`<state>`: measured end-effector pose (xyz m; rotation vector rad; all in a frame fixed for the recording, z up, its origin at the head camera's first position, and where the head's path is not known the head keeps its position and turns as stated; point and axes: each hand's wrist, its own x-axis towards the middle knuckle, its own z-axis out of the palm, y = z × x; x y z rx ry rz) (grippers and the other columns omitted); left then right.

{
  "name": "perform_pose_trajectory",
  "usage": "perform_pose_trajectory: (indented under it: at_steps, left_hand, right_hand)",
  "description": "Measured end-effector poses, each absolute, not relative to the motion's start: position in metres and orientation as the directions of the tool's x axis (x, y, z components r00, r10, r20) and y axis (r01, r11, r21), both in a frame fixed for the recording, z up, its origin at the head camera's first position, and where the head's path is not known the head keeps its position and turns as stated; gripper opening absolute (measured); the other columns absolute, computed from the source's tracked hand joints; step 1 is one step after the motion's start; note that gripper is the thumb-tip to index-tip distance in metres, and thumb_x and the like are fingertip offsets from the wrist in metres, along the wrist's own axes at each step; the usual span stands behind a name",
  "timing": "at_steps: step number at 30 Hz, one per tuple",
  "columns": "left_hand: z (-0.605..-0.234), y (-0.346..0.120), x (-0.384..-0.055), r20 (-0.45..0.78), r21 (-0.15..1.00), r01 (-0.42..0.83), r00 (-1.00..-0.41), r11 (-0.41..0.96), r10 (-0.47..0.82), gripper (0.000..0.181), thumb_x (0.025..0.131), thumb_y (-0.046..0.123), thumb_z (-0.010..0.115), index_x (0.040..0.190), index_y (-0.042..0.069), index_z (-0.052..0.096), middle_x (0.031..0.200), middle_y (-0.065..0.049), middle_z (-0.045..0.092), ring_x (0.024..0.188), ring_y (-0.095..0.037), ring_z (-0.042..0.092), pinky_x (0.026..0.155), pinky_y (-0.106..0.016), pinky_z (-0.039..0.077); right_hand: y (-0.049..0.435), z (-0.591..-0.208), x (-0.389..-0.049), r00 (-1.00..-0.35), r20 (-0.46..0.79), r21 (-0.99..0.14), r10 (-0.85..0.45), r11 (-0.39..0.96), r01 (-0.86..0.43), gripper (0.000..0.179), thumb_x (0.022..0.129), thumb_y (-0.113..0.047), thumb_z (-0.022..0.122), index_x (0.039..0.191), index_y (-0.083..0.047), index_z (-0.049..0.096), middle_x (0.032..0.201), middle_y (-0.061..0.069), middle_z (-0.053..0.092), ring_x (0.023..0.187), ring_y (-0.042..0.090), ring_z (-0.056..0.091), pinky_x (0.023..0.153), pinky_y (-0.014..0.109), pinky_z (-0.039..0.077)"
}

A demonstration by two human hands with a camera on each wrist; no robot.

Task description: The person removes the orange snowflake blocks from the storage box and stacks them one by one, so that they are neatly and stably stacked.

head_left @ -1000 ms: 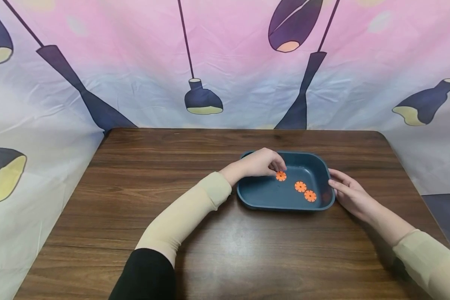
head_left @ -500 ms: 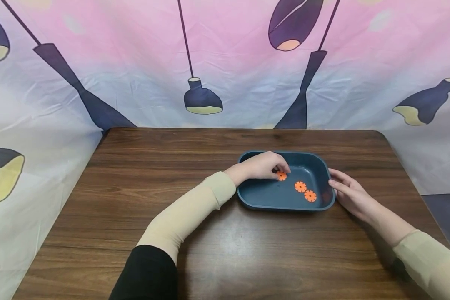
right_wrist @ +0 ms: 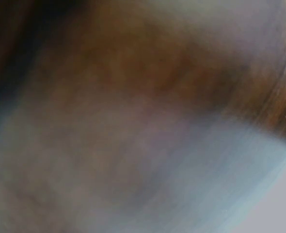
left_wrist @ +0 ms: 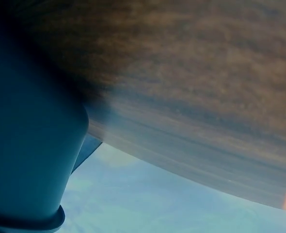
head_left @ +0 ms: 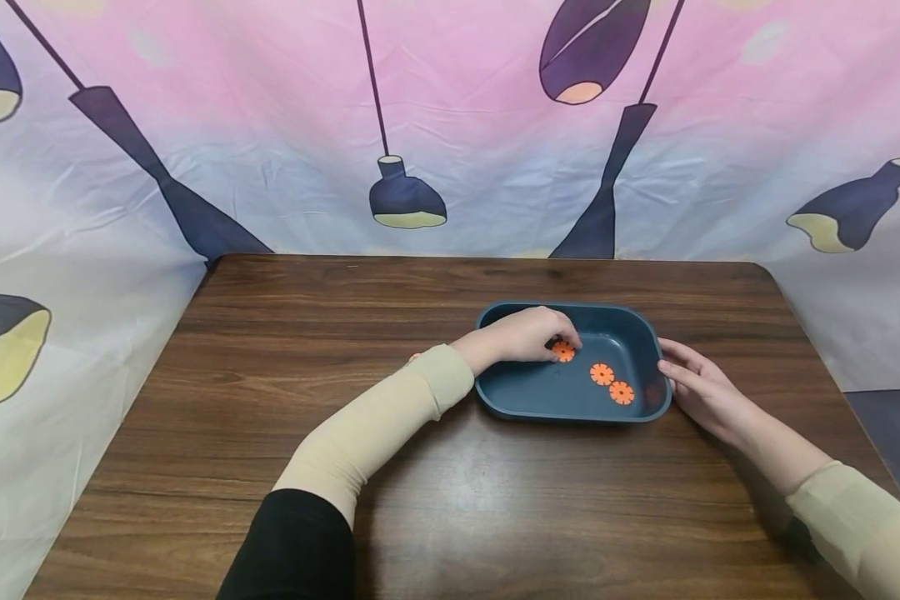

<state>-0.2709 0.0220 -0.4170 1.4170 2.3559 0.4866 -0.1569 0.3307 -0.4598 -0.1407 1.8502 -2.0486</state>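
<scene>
a: what is held by the left hand (head_left: 525, 335)?
b: a notched orange disc (head_left: 565, 352) is pinched between thumb and curled fingers, inside the dark blue tray (head_left: 540, 397). whether it is lifted off the tray's floor cannot be told.
a: and by the right hand (head_left: 703, 387)?
b: the tray's right end is gripped; the thumb is laid at the rim, and the fingers are placed along the outer wall.
a: what else is seen inside?
b: a second disc (head_left: 602, 374) and a third disc (head_left: 622, 393) are laid flat, edge to edge, nearer the right hand.
a: where is the tray set?
b: on a brown, wood-grained desk (head_left: 435, 508), right of the middle. beyond the left sleeve (head_left: 378, 427), a sliver of orange (head_left: 414, 357) is seen, the remainder being hidden by the sleeve.
a: and behind?
b: a pink, blue and white cloth (head_left: 277, 108) is hung, printed with dark lamps (head_left: 408, 196). the right wrist view is mostly blurred.
</scene>
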Motion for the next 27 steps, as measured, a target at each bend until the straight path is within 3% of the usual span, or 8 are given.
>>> perform_pose_trajectory:
  at_steps: [14,27]
  left_hand:
    - [-0.4145,0.0250,-0.2652,-0.128,0.390,0.803,-0.436,0.450,0.891,0.033,0.104,0.009,0.069,0.136,0.013,0.072,0.140,-0.003,0.070,0.135,-0.016,0.062,0.115,-0.026,0.049]
    - [-0.4156,0.0224,-0.2650,-0.122,0.449,0.787,-0.414,0.422,0.902,0.033,0.099,0.016,0.078,0.132,0.012,0.074,0.129,-0.005,0.069,0.112,-0.016,0.064,0.099,-0.024,0.052]
  right_hand:
    - [0.3308,-0.4598,-0.1553,-0.927,-0.172,-0.977,-0.334,-0.061,0.204,0.031,0.114,-0.014,0.046,0.137,-0.034,0.055,0.130,-0.018,0.066,0.120,-0.009,0.061,0.098,0.009,0.050]
    - [0.3316,-0.4602,-0.1551,-0.928,-0.201,-0.973,-0.315,-0.043,0.226,0.028,0.114,-0.016,0.047,0.136,-0.033,0.053,0.130,-0.020,0.065,0.120,-0.010,0.060,0.097,0.009,0.050]
